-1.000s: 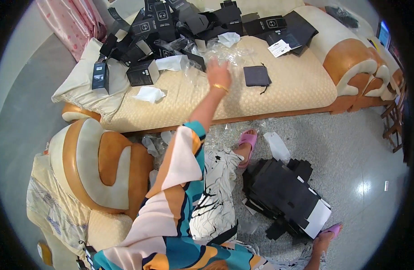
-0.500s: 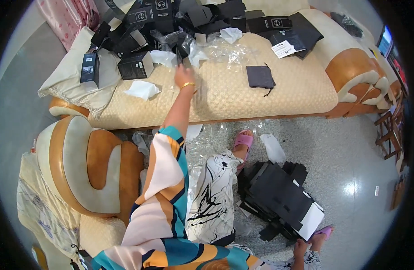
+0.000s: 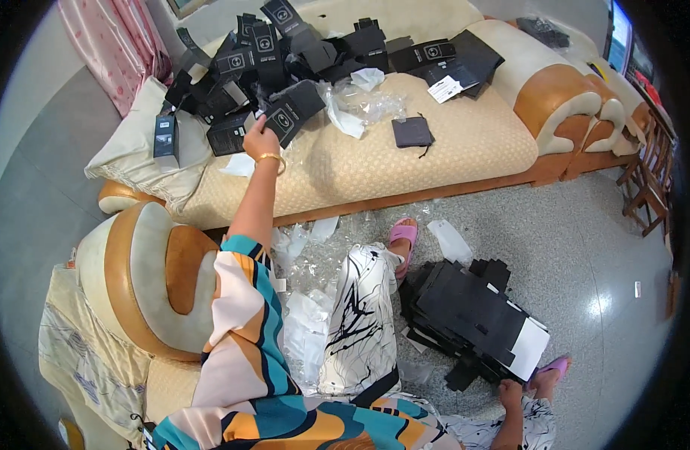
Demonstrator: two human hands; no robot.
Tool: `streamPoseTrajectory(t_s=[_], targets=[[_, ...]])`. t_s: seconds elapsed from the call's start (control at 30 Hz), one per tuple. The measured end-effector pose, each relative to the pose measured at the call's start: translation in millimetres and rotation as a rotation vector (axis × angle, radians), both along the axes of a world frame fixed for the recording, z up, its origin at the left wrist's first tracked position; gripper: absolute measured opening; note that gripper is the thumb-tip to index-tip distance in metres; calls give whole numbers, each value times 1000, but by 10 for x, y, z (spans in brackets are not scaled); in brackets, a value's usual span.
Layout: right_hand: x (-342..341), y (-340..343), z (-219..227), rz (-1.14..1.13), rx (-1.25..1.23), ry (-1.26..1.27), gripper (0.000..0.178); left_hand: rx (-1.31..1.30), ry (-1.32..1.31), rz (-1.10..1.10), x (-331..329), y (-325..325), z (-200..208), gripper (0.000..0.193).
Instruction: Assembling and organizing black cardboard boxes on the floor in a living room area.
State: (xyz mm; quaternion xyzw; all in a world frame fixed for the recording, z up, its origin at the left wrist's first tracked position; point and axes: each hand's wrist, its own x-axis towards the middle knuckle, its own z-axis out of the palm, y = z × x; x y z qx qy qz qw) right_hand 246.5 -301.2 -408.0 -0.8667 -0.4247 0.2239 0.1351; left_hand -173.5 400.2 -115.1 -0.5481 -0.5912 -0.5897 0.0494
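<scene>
My left hand, a gold bangle at its wrist, reaches over the sofa. Its fingers are closed on the near left end of a black cardboard box with a pale round emblem. That box is tilted in front of a heap of black boxes. Down at the lower right, my right hand is closed beside my foot, next to the stack of flattened black cardboard and its white sheet. What its fingers hold, if anything, is hidden.
The sofa also bears a dark drawstring pouch, an upright black box, white paper and clear plastic wrap. A rounded armrest stands close on my left. Plastic and paper scraps lie on the floor.
My left hand has moved left and now grips a black box, which has come out in front of the heap. My right hand stays beside the cardboard stack. The whole view has shifted slightly.
</scene>
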Motion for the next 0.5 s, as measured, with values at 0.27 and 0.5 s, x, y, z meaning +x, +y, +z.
streamPoseTrajectory(t_s=[0.27,0.5], targets=[[-65,121,74,-9,70,15,23,-131,-724,-373,-351,205,1038,34],[-58,151,162,11,152,-36,21,-119,-696,-707,-353,-714,1968,26]])
